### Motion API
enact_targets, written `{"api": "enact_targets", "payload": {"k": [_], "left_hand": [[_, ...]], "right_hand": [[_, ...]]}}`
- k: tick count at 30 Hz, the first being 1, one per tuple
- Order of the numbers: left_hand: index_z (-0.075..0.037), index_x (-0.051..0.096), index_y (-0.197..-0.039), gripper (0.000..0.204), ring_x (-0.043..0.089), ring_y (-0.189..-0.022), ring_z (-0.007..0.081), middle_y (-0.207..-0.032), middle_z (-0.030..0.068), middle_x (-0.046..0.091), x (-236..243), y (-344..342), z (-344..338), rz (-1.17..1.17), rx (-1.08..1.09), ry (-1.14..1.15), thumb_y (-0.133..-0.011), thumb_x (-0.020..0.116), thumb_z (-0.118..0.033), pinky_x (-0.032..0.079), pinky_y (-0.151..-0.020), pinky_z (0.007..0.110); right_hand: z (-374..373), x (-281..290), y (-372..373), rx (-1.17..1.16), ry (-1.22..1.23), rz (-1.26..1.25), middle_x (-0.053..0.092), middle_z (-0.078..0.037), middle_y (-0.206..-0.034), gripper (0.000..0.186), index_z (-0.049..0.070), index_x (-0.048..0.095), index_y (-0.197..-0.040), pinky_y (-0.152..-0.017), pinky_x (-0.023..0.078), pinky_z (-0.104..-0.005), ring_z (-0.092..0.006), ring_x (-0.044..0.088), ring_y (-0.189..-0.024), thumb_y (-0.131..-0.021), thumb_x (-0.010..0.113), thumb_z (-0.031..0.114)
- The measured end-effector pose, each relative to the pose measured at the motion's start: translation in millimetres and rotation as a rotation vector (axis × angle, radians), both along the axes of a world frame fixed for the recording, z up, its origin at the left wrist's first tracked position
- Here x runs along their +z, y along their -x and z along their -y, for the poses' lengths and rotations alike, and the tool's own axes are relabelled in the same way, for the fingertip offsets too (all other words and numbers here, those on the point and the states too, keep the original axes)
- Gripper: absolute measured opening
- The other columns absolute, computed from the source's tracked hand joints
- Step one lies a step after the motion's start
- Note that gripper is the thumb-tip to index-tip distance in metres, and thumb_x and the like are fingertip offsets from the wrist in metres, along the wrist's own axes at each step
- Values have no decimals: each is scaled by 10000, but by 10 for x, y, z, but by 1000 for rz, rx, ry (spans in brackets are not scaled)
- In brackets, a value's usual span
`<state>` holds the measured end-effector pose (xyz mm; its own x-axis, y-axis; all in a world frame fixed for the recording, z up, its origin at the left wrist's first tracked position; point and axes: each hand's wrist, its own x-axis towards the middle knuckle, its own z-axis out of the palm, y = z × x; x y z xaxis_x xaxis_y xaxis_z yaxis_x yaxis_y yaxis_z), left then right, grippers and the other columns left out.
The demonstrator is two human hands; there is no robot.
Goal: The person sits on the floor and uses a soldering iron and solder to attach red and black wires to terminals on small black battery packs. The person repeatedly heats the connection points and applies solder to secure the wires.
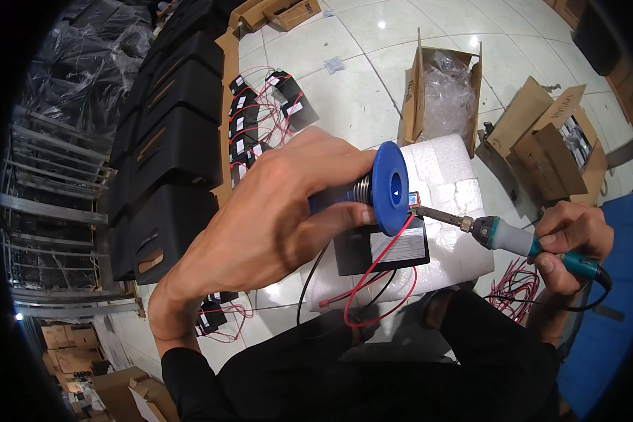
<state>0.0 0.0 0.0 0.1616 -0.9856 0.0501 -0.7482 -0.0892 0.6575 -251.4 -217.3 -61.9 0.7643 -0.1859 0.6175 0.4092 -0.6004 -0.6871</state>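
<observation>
Head view: soldering iron point(517, 240) crosses edge of white block point(461, 257), open floor point(511, 202) beside.

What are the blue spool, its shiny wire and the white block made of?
The blue spool looks like smooth, hard plastic: even colour, crisp rim. The shiny wire seems to be bare metal, silvery with bright glints; which metal, I can't tell. The white block is probably foam, pale and slightly grainy, with glossy patches, perhaps clear film or tape.

Glare dots the tiled floor point(362, 88); dark, bent fisheye edges
</observation>
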Motion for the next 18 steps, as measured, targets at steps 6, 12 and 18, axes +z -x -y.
{"api": "enact_targets", "payload": {"k": [6, 12, 18], "left_hand": [[-3, 682, -1086, 384, 567, -885, 253, -967, 110, 682, -3, 38, -15, 37, 20, 13, -715, 769, -50, 437, -871, 365], [-16, 691, -1080, 384, 573, -870, 243, -951, 103, 686, -7, 50, -9, 46, 31, 26, -711, 785, -64, 449, -846, 361], [-9, 695, -1056, 348, 564, -845, 232, -915, 97, 676, 1, 42, -11, 29, 31, 6, -726, 784, -74, 446, -822, 348]], "right_hand": [[8, 29, -20, 32, 60, 4, 643, -135, -645, 189, 33, 598, -741, -451, 491, -274, -182, 629, -490, -666, 770, 56], [23, 36, -41, 81, 105, 45, 642, -134, -640, 196, 35, 595, -725, -429, 475, -271, -182, 619, -473, -655, 778, 47], [23, 27, -64, 96, 125, 90, 637, -139, -630, 205, 25, 596, -714, -402, 456, -268, -183, 607, -451, -645, 788, 46]]}}
